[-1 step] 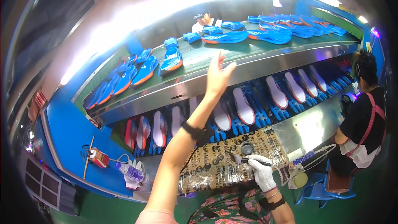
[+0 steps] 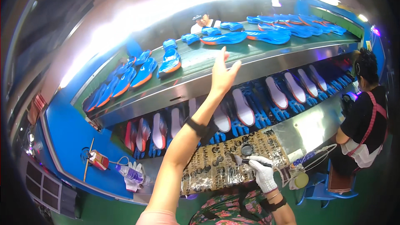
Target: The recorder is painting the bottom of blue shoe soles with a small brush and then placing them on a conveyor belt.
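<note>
My bare left hand (image 2: 224, 74) reaches forward over the metal front edge of the upper shelf, its fingers apart and nothing in them. Nearest to it lies a blue and orange shoe sole (image 2: 223, 38), just beyond the fingertips. My right hand (image 2: 263, 174), in a white knit glove, is closed round a dark-handled brush (image 2: 238, 159). Its bristle end points left, below a small grey pot (image 2: 247, 149). The pot stands on a work surface covered with brown printed tape (image 2: 212, 162).
More blue soles lie along the green upper belt (image 2: 191, 58). Below it, several shoe uppers (image 2: 245, 112) rest with pale bottoms up. A bottle (image 2: 132, 173) and spare glove lie left. A co-worker (image 2: 368, 108) sits right; another person (image 2: 202, 24) is across.
My left hand has moved slightly to the right and its forearm has shifted with it. The right hand keeps the brush in the same place.
</note>
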`<state>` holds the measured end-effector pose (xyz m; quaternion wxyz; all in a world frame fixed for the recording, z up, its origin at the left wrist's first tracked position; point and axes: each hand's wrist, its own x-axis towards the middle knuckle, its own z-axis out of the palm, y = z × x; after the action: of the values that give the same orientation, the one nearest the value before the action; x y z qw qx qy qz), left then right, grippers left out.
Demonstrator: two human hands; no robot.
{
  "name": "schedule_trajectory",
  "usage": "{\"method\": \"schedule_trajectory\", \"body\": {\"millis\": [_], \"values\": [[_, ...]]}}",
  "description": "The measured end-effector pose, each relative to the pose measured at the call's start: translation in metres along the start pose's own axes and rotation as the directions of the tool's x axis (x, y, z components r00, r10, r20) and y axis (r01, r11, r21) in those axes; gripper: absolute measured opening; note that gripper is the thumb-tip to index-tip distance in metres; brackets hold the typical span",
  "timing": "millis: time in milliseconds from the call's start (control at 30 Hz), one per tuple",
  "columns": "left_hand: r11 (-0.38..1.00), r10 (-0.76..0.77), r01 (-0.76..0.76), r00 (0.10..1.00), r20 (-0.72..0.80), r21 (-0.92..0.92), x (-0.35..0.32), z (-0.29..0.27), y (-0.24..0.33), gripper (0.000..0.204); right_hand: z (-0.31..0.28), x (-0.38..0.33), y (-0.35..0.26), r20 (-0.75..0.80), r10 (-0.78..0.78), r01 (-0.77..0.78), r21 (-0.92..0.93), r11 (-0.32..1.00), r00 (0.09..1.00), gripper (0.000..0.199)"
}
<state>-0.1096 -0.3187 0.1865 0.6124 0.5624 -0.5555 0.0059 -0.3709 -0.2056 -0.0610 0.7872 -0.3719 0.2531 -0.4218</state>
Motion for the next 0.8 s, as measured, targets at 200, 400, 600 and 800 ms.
{"method": "schedule_trajectory", "body": {"millis": [200, 400, 600, 800], "values": [[0.825, -0.081, -0.084, 0.961, 0.263, 0.559, 0.104, 0.084, -0.024, 0.098, -0.011, 0.001, -0.005, -0.011, -0.017, 0.017, 0.034, 0.999, 1.000, 0.019], [0.594, -0.407, -0.043, 0.845, 0.347, 0.803, 0.175, 0.109, -0.037, 0.088, -0.033, -0.003, -0.010, -0.010, -0.050, 0.049, -0.050, 0.998, 0.999, 0.018], [0.584, -0.594, 0.122, 0.738, 0.320, 0.802, 0.213, 0.091, -0.044, 0.086, -0.046, -0.008, -0.015, -0.010, -0.007, 0.007, -0.053, 0.999, 1.000, 0.019], [0.572, -0.450, 0.144, 0.878, 0.163, 0.807, 0.198, 0.075, -0.051, 0.067, -0.056, -0.005, -0.010, -0.052, -0.009, 0.007, -0.038, 0.999, 0.999, 0.018]]}}
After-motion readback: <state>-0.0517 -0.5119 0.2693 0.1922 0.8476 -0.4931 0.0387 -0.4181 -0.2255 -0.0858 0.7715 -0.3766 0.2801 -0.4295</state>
